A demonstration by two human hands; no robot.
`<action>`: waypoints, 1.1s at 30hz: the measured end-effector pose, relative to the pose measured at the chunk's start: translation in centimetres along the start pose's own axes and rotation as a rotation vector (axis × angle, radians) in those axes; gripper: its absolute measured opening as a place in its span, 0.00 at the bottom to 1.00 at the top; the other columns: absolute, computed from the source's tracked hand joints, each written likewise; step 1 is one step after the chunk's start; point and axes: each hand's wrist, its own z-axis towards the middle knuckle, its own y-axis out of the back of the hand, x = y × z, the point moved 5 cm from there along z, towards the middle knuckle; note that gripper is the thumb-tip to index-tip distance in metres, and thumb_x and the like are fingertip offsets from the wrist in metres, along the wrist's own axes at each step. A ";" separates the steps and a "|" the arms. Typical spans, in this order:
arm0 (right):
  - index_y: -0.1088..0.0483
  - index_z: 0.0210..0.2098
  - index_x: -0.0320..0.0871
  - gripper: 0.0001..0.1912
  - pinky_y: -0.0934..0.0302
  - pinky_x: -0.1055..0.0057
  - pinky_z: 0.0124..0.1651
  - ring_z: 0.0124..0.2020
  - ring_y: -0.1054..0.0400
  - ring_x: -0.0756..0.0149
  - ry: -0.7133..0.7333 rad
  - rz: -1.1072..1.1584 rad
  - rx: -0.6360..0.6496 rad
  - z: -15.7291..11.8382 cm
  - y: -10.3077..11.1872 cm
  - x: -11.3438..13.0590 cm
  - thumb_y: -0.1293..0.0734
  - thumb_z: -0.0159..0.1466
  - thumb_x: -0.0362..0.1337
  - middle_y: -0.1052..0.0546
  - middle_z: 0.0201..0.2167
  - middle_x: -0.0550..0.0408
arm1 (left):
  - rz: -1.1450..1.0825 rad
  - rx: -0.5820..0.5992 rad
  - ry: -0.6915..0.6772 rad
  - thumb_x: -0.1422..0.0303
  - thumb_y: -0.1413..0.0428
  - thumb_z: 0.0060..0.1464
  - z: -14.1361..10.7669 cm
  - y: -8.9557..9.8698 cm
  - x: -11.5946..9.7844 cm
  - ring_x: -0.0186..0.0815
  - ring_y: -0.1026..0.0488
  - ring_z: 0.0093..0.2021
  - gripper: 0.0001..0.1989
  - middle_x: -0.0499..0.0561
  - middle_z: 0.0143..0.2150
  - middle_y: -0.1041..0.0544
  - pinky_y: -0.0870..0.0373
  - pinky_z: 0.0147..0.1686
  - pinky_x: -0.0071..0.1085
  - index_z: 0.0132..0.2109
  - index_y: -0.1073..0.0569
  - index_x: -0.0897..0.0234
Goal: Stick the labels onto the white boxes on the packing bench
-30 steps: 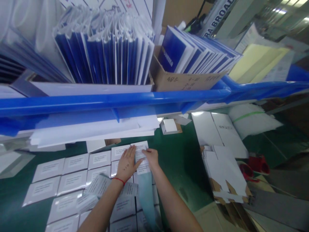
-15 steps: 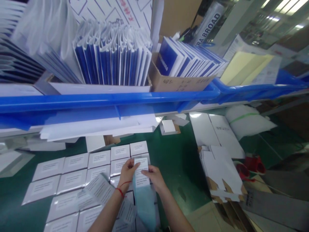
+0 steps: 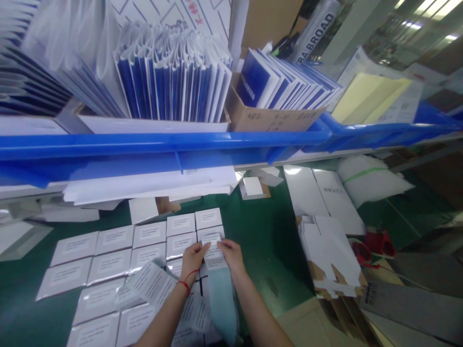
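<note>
1. Packing station in a factory or workshop, by the look.
2. Lower left: labelled white boxes (image 3: 74,248) in rows on a green worktop (image 3: 271,226).
3. Upper middle: blue booklets (image 3: 255,82) in a hand-marked brown carton (image 3: 249,124), behind blue bin rim (image 3: 144,140).
4. Right: flat white cartons (image 3: 327,246), stacked.
5. Upper right corner: strip lights (image 3: 436,8) overhead.

Label strip (image 3: 219,284) over boxes (image 3: 147,254)
</note>
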 end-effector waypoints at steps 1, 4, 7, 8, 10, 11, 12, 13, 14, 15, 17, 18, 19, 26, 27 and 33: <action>0.22 0.28 0.40 0.24 0.35 0.66 0.32 0.29 0.29 0.52 0.005 -0.010 -0.023 0.2 0.1 -0.2 0.29 0.47 0.56 0.23 0.27 0.50 | 0.036 -0.028 -0.020 0.42 0.39 0.36 0.1 0.2 -0.1 0.33 0.38 0.22 0.28 0.47 0.19 0.33 0.44 0.23 0.27 0.21 0.32 0.65; 0.22 0.26 0.40 0.22 0.36 0.66 0.31 0.28 0.30 0.52 0.026 -0.067 -0.089 1.1 0.3 -0.6 0.30 0.47 0.54 0.24 0.25 0.50 | 0.113 -0.127 -0.093 0.47 0.39 0.38 -0.1 0.9 -0.6 0.36 0.35 0.26 0.23 0.48 0.23 0.30 0.38 0.27 0.30 0.27 0.30 0.64; 0.23 0.25 0.41 0.18 0.38 0.67 0.29 0.28 0.30 0.52 0.047 -0.153 -0.130 1.8 0.4 -0.5 0.31 0.47 0.51 0.24 0.24 0.51 | 0.265 -0.231 -0.325 0.53 0.41 0.46 -0.8 1.6 -2.1 0.42 0.30 0.34 0.19 0.52 0.33 0.27 0.31 0.37 0.37 0.37 0.29 0.65; 0.23 0.25 0.41 0.17 0.39 0.67 0.29 0.27 0.30 0.52 0.050 -0.185 -0.138 1.9 0.4 -0.4 0.31 0.48 0.49 0.24 0.23 0.52 | 0.339 -0.228 -0.440 0.56 0.43 0.50 -1.1 1.5 -2.6 0.43 0.29 0.38 0.16 0.54 0.36 0.27 0.29 0.41 0.41 0.39 0.29 0.65; 0.23 0.24 0.41 0.14 0.41 0.68 0.28 0.27 0.30 0.53 0.048 -0.253 -0.149 2.0 0.5 0.0 0.31 0.50 0.47 0.25 0.22 0.52 | 0.487 -0.136 -0.658 0.63 0.48 0.58 -1.8 0.7 -3.4 0.44 0.29 0.47 0.13 0.57 0.44 0.26 0.29 0.49 0.46 0.45 0.28 0.66; 0.23 0.23 0.41 0.13 0.41 0.68 0.27 0.26 0.30 0.53 0.044 -0.288 -0.153 2.0 0.5 0.2 0.30 0.50 0.45 0.25 0.21 0.53 | 0.545 -0.061 -0.730 0.66 0.50 0.61 -2.0 0.2 -3.5 0.44 0.30 0.51 0.13 0.57 0.48 0.26 0.30 0.53 0.47 0.49 0.28 0.65; 0.23 0.23 0.41 0.12 0.42 0.68 0.27 0.26 0.30 0.53 0.040 -0.322 -0.154 2.0 0.5 0.4 0.30 0.51 0.44 0.25 0.21 0.53 | 0.598 0.008 -0.781 0.69 0.51 0.62 -2.2 -0.4 -3.4 0.43 0.32 0.54 0.14 0.57 0.52 0.27 0.31 0.56 0.48 0.53 0.29 0.65; 0.23 0.22 0.41 0.10 0.42 0.69 0.28 0.26 0.30 0.53 0.037 -0.353 -0.154 2.0 0.5 0.6 0.30 0.52 0.42 0.26 0.20 0.54 | 0.649 0.064 -0.815 0.72 0.52 0.62 -2.3 -0.8 -3.3 0.43 0.33 0.57 0.16 0.57 0.56 0.29 0.33 0.59 0.48 0.55 0.30 0.65; 0.23 0.22 0.41 0.09 0.41 0.69 0.28 0.26 0.30 0.54 0.036 -0.380 -0.152 2.0 0.5 0.8 0.30 0.52 0.41 0.26 0.20 0.54 | 0.696 0.105 -0.835 0.75 0.53 0.62 -2.4 -1.2 -3.1 0.43 0.35 0.60 0.18 0.58 0.58 0.30 0.34 0.61 0.49 0.58 0.31 0.66; 0.23 0.22 0.41 0.08 0.41 0.70 0.29 0.26 0.30 0.54 0.035 -0.403 -0.150 1.9 0.5 0.9 0.30 0.53 0.39 0.26 0.20 0.55 | 0.737 0.139 -0.842 0.77 0.54 0.61 -2.4 -1.5 -2.9 0.43 0.37 0.62 0.20 0.58 0.60 0.32 0.35 0.62 0.49 0.59 0.33 0.68; 0.23 0.22 0.41 0.08 0.41 0.70 0.29 0.26 0.30 0.54 0.033 -0.437 -0.146 1.8 0.5 1.1 0.30 0.54 0.38 0.26 0.20 0.55 | 0.796 0.180 -0.831 0.79 0.55 0.59 -2.2 -1.8 -2.5 0.43 0.40 0.64 0.23 0.59 0.62 0.34 0.38 0.64 0.50 0.61 0.34 0.70; 0.23 0.22 0.41 0.08 0.41 0.70 0.29 0.27 0.29 0.54 0.030 -0.448 -0.145 1.8 0.5 1.2 0.31 0.55 0.37 0.26 0.21 0.55 | 0.815 0.197 -0.819 0.80 0.56 0.58 -2.2 -2.0 -2.4 0.43 0.41 0.65 0.24 0.59 0.63 0.34 0.38 0.65 0.51 0.61 0.35 0.71; 0.23 0.22 0.41 0.08 0.41 0.71 0.29 0.27 0.29 0.54 0.028 -0.457 -0.145 1.7 0.5 1.2 0.31 0.55 0.36 0.25 0.21 0.55 | 0.827 0.211 -0.810 0.81 0.56 0.58 -2.1 -2.1 -2.2 0.42 0.42 0.66 0.25 0.59 0.63 0.34 0.39 0.65 0.51 0.62 0.35 0.72; 0.23 0.23 0.40 0.07 0.44 0.73 0.27 0.28 0.28 0.56 0.012 -0.495 -0.129 1.7 0.4 1.4 0.32 0.57 0.30 0.25 0.21 0.57 | 0.819 0.250 -0.803 0.82 0.57 0.57 -2.2 -2.4 -2.0 0.40 0.44 0.67 0.28 0.60 0.65 0.36 0.41 0.66 0.49 0.64 0.37 0.72; 0.23 0.23 0.40 0.08 0.44 0.73 0.27 0.28 0.28 0.57 0.009 -0.500 -0.130 1.7 0.4 1.4 0.32 0.57 0.30 0.25 0.21 0.57 | 0.818 0.250 -0.803 0.82 0.57 0.57 -2.2 -2.5 -2.0 0.40 0.44 0.67 0.28 0.60 0.65 0.36 0.41 0.66 0.49 0.64 0.37 0.72; 0.22 0.25 0.41 0.07 0.42 0.72 0.28 0.29 0.28 0.56 0.003 -0.524 -0.137 1.7 0.4 1.7 0.32 0.57 0.30 0.24 0.23 0.56 | 0.837 0.237 -0.816 0.83 0.57 0.55 -2.1 -2.6 -1.7 0.41 0.43 0.67 0.28 0.61 0.64 0.36 0.40 0.66 0.48 0.63 0.37 0.73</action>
